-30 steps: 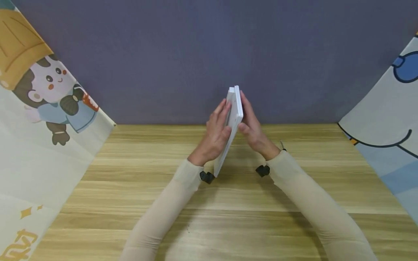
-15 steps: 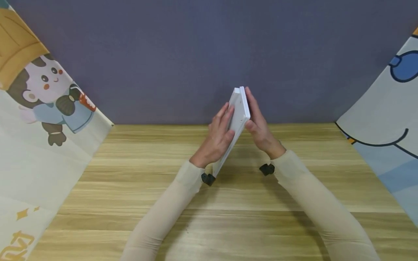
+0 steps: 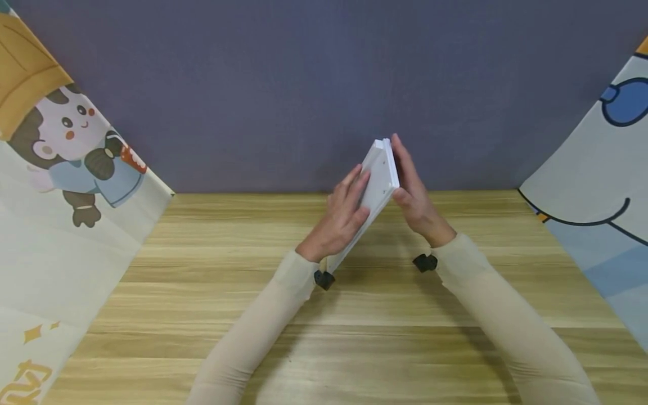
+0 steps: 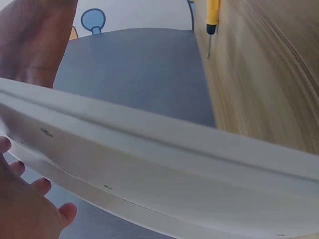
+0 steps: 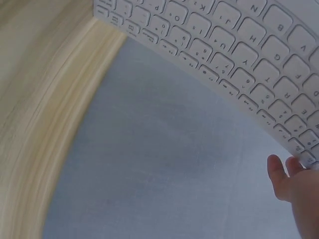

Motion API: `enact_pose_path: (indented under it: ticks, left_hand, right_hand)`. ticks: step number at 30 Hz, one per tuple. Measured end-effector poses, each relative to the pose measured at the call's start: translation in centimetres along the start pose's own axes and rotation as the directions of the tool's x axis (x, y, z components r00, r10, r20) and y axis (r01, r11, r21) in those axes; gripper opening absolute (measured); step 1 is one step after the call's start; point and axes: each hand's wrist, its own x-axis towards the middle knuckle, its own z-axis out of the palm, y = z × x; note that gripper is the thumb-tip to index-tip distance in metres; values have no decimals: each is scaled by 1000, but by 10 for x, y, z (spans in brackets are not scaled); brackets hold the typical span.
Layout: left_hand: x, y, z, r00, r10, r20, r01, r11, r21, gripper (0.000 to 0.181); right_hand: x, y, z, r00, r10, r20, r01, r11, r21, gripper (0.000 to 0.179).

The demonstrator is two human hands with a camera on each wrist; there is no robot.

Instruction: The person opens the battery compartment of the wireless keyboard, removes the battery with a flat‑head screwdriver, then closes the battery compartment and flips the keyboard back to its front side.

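A white keyboard stands tilted on its side between my two hands, its screw-dotted underside toward the left. My left hand lies along that underside with fingers fairly straight, the fingertips touching it in the left wrist view. On the key side, my right hand rests at the upper end with its fingers extended and its thumb by the near corner. Rows of keys fill the upper right of the right wrist view, where a thumb and fingertip show at the keyboard's corner.
A screwdriver with a yellow handle lies on the wooden table, seen in the left wrist view. A dark grey-blue panel rises behind the table, and cartoon-printed cloths flank both sides.
Both hands have moved the keyboard's upper end to the right, so it leans over more and shows more underside. The screwdriver tip seen by the right wrist earlier is now hidden in the head view.
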Motion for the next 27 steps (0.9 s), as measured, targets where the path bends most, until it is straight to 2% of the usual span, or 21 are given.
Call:
enact_pose_path:
  ticks: [5,9,13,16,22,27]
  left_hand:
    - [-1,0,2,1000,0,11,-1,1000,11,76]
    - [-3,-1,5,1000,-13,25,13,1000,12,76]
    - [-4,-1,8,998,-31,50,31,1000,0,77]
    - [-4,0,8,996,-49,79,49,999,-1,78]
    - [-4,1,9,983,-93,156,93,996,7,84]
    - [-5,1,9,969,-116,217,114,993,22,87]
  right_hand:
    - [-4,-1,-7,1000,2,7,-2,1000,-5,105]
    - [-7,0,-13,999,-28,18,29,1000,-6,104]
    - [-11,1,-18,998,-58,32,58,998,-2,104]
    - [-14,-1,-22,998,-46,47,46,999,2,104]
    - [-23,-2,-34,999,1,39,1,998,-57,104]
    - [-30,-2,-43,999,-21,47,26,994,-110,104]
